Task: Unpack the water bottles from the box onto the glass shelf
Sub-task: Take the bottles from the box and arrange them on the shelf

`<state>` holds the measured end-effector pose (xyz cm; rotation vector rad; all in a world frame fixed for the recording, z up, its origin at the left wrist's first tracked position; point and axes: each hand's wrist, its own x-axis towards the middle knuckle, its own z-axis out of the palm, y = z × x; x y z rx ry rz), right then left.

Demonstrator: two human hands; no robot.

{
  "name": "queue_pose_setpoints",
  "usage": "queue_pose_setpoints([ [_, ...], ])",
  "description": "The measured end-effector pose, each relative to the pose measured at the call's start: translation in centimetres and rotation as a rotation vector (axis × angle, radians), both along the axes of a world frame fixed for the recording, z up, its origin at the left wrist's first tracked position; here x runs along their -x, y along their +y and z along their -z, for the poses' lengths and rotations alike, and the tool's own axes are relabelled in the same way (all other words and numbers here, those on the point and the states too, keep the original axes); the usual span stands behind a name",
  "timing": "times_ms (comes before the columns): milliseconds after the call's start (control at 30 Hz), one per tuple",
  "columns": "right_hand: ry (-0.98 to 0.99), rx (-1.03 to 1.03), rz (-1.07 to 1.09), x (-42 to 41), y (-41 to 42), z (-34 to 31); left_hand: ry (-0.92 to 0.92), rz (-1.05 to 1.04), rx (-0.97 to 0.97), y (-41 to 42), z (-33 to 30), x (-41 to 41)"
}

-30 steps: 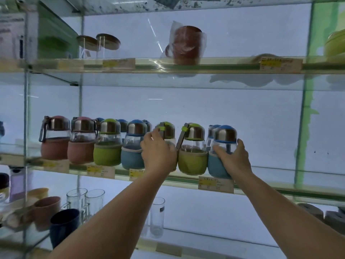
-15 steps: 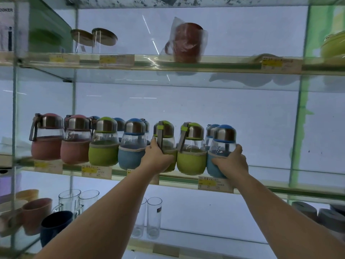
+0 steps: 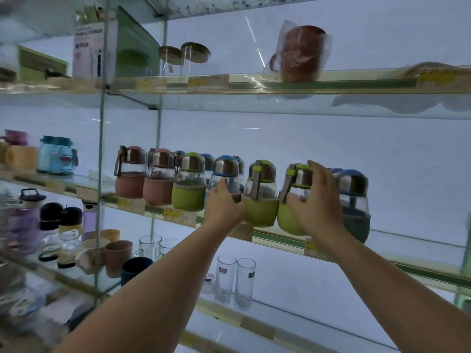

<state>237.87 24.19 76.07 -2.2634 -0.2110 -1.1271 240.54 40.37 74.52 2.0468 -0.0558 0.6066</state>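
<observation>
Left hand [image 3: 223, 208] clamped on the blue bottle [image 3: 224, 179], right hand [image 3: 317, 205] spread loose at the green bottle [image 3: 293, 200]'s 3 o'clock; packed row on the glass shelf [image 3: 407, 253] edge, one nudge could tip a neighbour off.

Both bare forearms extend upward and forward. Left hand [image 3: 223, 208]: raised, back toward camera, fingers curled forward, thumb up. Right hand [image 3: 317, 205]: raised higher, fingers spread and nearly straight, palm facing away.

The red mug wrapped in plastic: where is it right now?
In the head view, the red mug stands on the top glass shelf, right of centre, to the right of two lidded glass jars and above the bottle row.
</observation>
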Motion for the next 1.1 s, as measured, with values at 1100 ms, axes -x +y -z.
queue_pose_setpoints([
  [1100,0.439,-0.063,0.210,-8.0,17.2,2.5,0.052,-0.016,-0.221,12.3,0.4,-7.5],
])
